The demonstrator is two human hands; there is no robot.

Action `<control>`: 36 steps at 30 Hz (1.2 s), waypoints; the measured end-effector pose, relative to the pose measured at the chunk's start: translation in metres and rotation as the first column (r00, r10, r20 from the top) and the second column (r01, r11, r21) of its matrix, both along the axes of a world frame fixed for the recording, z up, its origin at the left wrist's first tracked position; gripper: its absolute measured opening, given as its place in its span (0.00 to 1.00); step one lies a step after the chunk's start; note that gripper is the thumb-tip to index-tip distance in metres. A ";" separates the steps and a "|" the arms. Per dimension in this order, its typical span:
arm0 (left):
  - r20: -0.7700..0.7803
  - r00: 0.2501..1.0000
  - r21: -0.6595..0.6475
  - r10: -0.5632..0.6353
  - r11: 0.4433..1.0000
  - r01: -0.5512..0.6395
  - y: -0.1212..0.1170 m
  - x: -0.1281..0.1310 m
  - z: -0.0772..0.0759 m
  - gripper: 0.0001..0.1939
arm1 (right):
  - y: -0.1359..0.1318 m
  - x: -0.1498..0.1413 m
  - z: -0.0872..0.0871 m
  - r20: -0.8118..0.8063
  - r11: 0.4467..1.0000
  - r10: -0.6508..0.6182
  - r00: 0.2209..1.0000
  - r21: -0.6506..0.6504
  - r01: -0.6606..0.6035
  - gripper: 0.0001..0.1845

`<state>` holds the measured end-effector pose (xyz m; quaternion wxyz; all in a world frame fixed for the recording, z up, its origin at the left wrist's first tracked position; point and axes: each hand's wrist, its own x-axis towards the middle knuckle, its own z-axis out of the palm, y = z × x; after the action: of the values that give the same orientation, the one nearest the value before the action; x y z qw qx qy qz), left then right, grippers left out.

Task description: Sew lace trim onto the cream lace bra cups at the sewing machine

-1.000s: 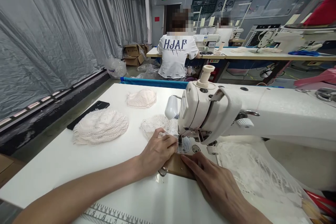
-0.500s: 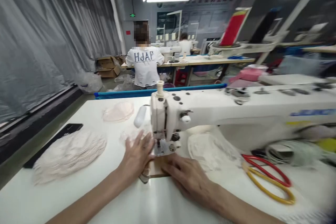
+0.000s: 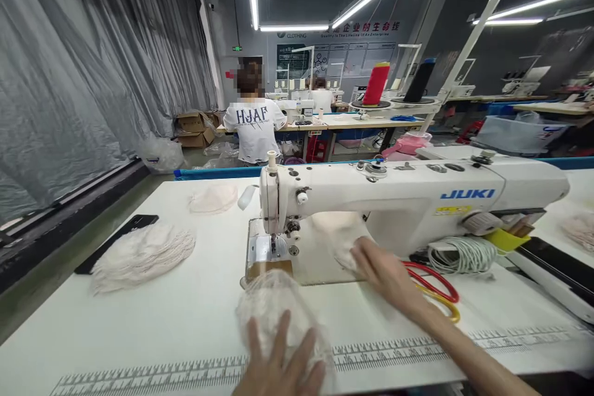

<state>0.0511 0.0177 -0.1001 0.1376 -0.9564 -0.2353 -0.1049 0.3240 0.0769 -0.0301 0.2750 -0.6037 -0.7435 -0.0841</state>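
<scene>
My left hand (image 3: 284,362) lies with its fingers spread over a pale lace fabric piece (image 3: 273,294), pressing it on the white table just in front of the sewing machine (image 3: 334,189). The piece's far edge reaches the brown patch at the machine's needle plate (image 3: 266,253). My right hand (image 3: 387,275), slightly blurred, reaches under the machine's arm. Its fingers are curled together at the edge of a white fabric piece (image 3: 341,232), and the fingertips are partly hidden.
On the left sit a stack of pale fabric pieces (image 3: 143,253), a dark phone (image 3: 139,221) and a smaller fabric pile (image 3: 213,198). Red-handled and yellow-handled scissors (image 3: 452,291) and a coiled cord (image 3: 461,257) lie right. A printed ruler (image 3: 394,349) runs along the front edge. Ahead sits a co-worker (image 3: 255,127).
My left hand has come back from the needle toward me, now flat on the lace piece. My right hand has moved right, to the white fabric under the machine's arm. The view has shifted.
</scene>
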 end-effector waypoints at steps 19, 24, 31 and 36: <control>0.179 0.547 -0.925 0.818 -0.049 0.376 0.079 -0.043 0.074 0.33 | -0.010 -0.106 0.024 -0.218 0.777 0.560 0.799 -0.196 -0.598 0.11; 0.389 0.611 -0.905 0.689 0.164 0.392 0.077 -0.031 0.070 0.16 | -0.001 -0.094 0.013 -0.260 0.840 0.427 0.866 -0.242 -0.486 0.21; 0.368 0.463 -0.883 0.806 0.147 0.447 0.059 -0.039 0.076 0.17 | -0.001 -0.104 0.017 -0.465 0.666 0.361 0.808 -0.478 -0.573 0.15; 0.299 0.423 -0.876 0.855 0.071 0.477 0.040 -0.057 0.085 0.19 | -0.010 -0.108 0.026 -0.599 0.611 0.334 0.728 -0.450 -0.651 0.17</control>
<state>-0.0060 0.0582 -0.0150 -0.6567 -0.5002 -0.4342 -0.3604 0.2158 0.0672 -0.0043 0.2334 -0.4241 -0.7792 0.3980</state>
